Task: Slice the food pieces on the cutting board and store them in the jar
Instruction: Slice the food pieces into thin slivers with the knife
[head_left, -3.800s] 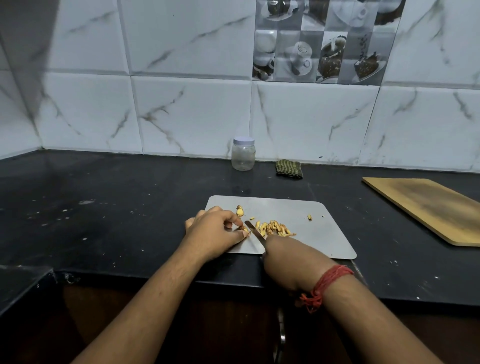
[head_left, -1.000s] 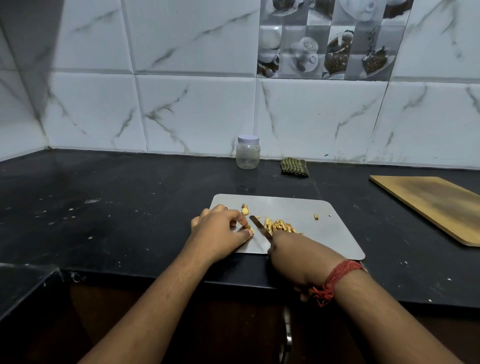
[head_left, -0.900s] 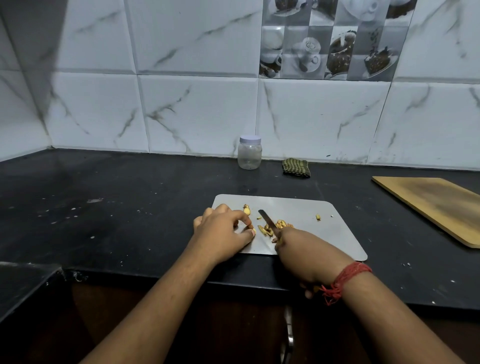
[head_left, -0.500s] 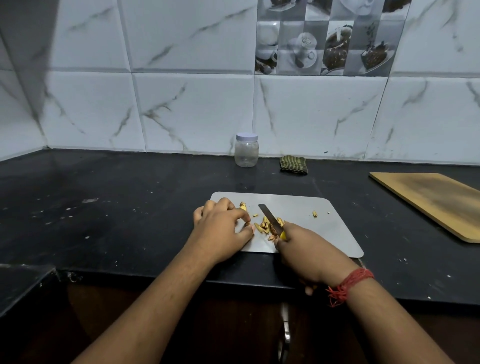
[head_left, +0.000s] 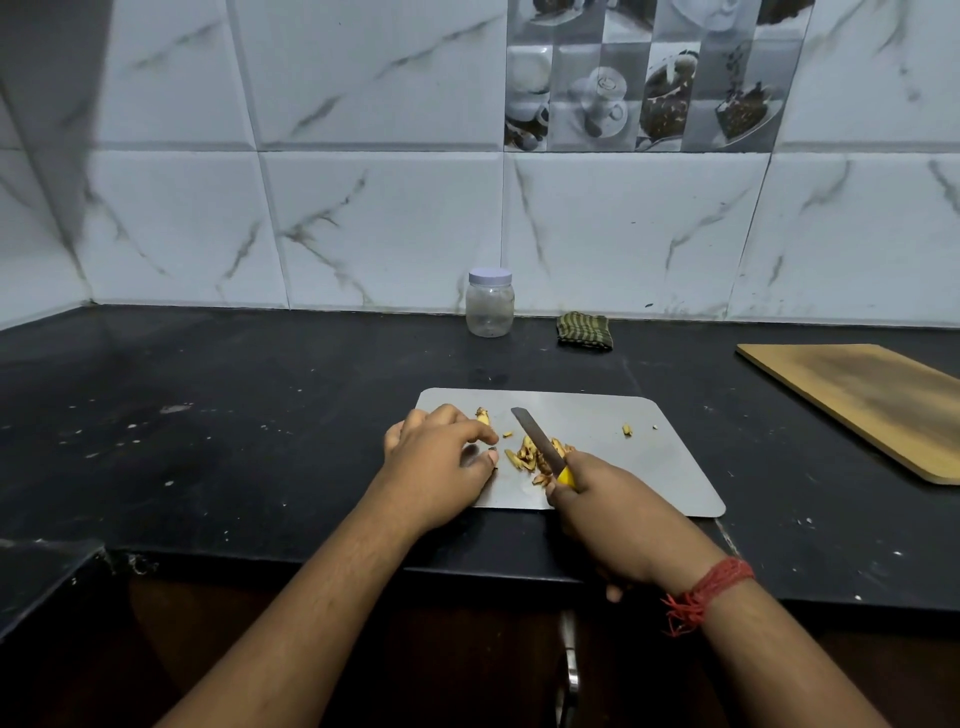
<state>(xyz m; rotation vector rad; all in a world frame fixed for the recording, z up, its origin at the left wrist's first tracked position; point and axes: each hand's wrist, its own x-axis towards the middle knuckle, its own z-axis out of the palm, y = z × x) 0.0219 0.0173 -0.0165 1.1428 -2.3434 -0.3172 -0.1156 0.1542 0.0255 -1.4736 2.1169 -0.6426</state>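
Observation:
A grey cutting board (head_left: 649, 457) lies on the black counter near its front edge. A small heap of yellow-brown food slices (head_left: 527, 454) sits at the board's middle-left. One larger piece (head_left: 483, 415) lies behind my left fingers, and a stray bit (head_left: 627, 429) lies to the right. My right hand (head_left: 608, 509) grips a yellow-handled knife (head_left: 537, 439), its blade raised over the heap and pointing away to the left. My left hand (head_left: 441, 462) rests curled on the board's left edge, fingertips pinched beside the heap. A clear jar (head_left: 490, 309) with a white lid on stands by the wall.
A wooden board (head_left: 872, 400) lies at the right of the black counter (head_left: 208, 441). A folded green striped cloth (head_left: 584, 330) sits by the wall, right of the jar. The tiled wall closes the back. A cabinet handle (head_left: 570, 670) shows below the counter edge.
The knife blade has lifted from between my hands and now angles over the heap of slices. My right hand shifted slightly right. My left hand stayed on the board's left edge.

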